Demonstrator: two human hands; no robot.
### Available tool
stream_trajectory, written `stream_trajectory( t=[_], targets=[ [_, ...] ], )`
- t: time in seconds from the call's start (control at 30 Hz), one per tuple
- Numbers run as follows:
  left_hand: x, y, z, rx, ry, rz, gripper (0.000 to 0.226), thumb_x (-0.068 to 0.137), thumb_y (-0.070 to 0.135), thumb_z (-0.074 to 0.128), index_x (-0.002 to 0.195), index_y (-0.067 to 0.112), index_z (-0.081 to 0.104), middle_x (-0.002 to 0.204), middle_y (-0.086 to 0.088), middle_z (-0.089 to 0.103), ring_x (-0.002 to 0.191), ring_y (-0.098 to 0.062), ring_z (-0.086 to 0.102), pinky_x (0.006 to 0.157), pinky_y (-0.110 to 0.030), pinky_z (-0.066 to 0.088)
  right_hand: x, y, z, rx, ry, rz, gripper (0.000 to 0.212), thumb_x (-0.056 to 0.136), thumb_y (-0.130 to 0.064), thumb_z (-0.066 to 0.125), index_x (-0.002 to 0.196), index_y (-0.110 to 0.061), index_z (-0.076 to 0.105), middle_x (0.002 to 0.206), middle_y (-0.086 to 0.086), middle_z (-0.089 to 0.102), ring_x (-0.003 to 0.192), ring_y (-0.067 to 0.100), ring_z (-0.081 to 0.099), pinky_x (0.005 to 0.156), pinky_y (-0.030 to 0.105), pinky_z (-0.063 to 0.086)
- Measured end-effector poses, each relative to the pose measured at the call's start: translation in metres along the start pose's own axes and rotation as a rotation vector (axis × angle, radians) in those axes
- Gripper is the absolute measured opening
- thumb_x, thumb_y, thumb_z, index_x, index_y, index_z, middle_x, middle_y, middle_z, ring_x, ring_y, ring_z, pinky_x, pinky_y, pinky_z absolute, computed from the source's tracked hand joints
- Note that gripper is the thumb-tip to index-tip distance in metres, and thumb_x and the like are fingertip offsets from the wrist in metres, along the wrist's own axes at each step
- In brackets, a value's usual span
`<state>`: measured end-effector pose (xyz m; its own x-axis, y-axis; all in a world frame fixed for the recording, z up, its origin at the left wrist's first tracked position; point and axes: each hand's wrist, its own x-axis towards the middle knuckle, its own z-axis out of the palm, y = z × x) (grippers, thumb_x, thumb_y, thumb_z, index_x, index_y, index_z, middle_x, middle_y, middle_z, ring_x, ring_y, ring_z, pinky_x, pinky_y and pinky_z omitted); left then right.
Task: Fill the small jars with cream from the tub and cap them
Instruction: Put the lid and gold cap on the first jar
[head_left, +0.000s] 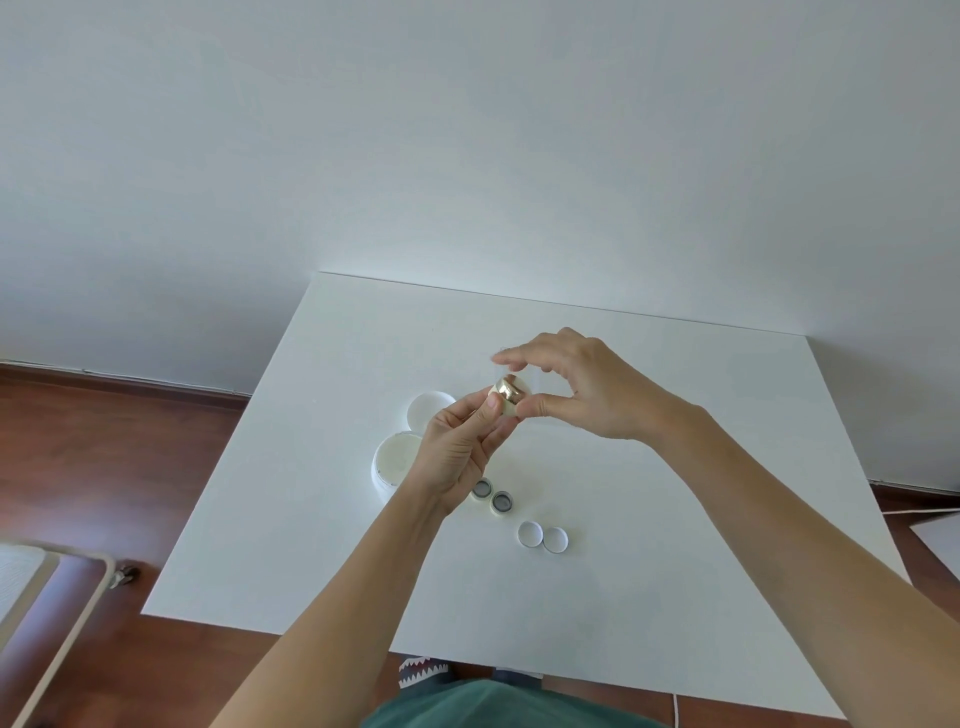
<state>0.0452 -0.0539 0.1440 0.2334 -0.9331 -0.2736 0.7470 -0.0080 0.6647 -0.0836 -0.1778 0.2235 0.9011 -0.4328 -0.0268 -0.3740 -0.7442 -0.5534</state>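
Lower edge of frame: a green garment, w/ two bare forearms reaching up toward centre over a white table (675, 467).

Just below centre, two small white caps (543, 536) lie open side up, touching, well clear of both hands. Slightly above & left of them stand two open small jars (492, 495), side by side, their insides looking grey; whether they hold cream I can't tell. Left of centre sits the open tub (396, 460), pale cream showing inside, partly hidden by the left wrist. Its white lid (428, 408) lies just above it, upside down.

At centre, raised off the table, the left hand (460, 449) grips a third jar (503, 407), thumb & fingers clamped round its pale body. A shiny gold cap (510, 395) sits on top of it. The right hand (582, 389) arches over from the right: thumb tip pressed to the cap's right side, forefinger curved above, the two fingers apart w/ the cap between them. Whether the forefinger touches the cap is unclear.

Looks like the cap is being twisted, on or off I can't say. To do it well: keep the jar upright & steady in the left hand, hold the cap square to the threads, turn w/ light fingertip pressure, don't squeeze the body.

Far side: bare tabletop, then a plain white wall; wood floor at left.
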Motion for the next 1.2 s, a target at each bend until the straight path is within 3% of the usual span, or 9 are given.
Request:
stream_trajectory(
  t=[0.1,0.27,0.43,0.6,0.8,1.2],
  targets=[
    [0.001,0.001,-0.001,0.004,-0.009,-0.005,0.019,0.085,0.022,0.065,0.091,0.015,0.081,0.101,-0.006,0.078,0.103,-0.017,0.073,0.084,-0.019,0.055,0.000,0.002,0.002,0.010,0.010,0.002,0.035,0.087,-0.032,0.068,0.121,-0.033,0.060,0.110,-0.015,0.061,0.100,0.007,0.043,0.087,0.022,0.034],
    [0.003,-0.002,-0.001,-0.009,-0.016,-0.013,0.022,0.085,0.019,0.065,0.100,0.009,0.077,0.110,-0.010,0.076,0.109,-0.021,0.070,0.086,-0.020,0.055,0.003,0.004,0.000,-0.111,0.001,-0.005,0.026,0.087,-0.048,0.061,0.102,-0.027,0.064,0.095,-0.013,0.061,0.094,0.008,0.044,0.088,0.029,0.033],
    [0.004,-0.002,-0.002,-0.011,-0.016,-0.019,0.019,0.084,0.022,0.065,0.093,0.014,0.080,0.102,-0.005,0.077,0.102,-0.016,0.073,0.085,-0.019,0.055,-0.002,0.005,0.000,0.013,0.001,0.009,0.041,0.086,-0.043,0.065,0.125,-0.032,0.057,0.108,-0.017,0.059,0.101,0.007,0.044,0.087,0.024,0.037],
    [0.005,-0.004,-0.002,-0.025,-0.002,-0.034,0.019,0.084,0.022,0.066,0.092,0.011,0.080,0.103,-0.009,0.076,0.102,-0.018,0.073,0.083,-0.019,0.056,0.001,0.004,0.000,-0.004,-0.008,-0.016,0.030,0.088,-0.032,0.066,0.117,-0.028,0.062,0.104,-0.013,0.061,0.101,0.011,0.045,0.088,0.025,0.034],
    [0.005,-0.008,-0.002,-0.027,-0.012,-0.038,0.021,0.085,0.021,0.065,0.094,0.008,0.078,0.104,-0.011,0.076,0.104,-0.020,0.072,0.084,-0.020,0.056,0.002,0.005,-0.001,-0.062,-0.048,-0.036,0.016,0.089,-0.038,0.063,0.102,-0.028,0.061,0.095,-0.018,0.056,0.093,0.004,0.038,0.088,0.025,0.028],
    [0.007,-0.012,-0.002,-0.035,0.003,-0.013,0.021,0.085,0.018,0.065,0.096,0.006,0.077,0.104,-0.011,0.076,0.103,-0.022,0.073,0.085,-0.022,0.056,0.001,0.008,0.005,-0.154,-0.007,-0.068,0.013,0.092,-0.038,0.058,0.099,-0.027,0.057,0.089,-0.023,0.048,0.091,0.003,0.036,0.088,0.026,0.023]
  ],
)
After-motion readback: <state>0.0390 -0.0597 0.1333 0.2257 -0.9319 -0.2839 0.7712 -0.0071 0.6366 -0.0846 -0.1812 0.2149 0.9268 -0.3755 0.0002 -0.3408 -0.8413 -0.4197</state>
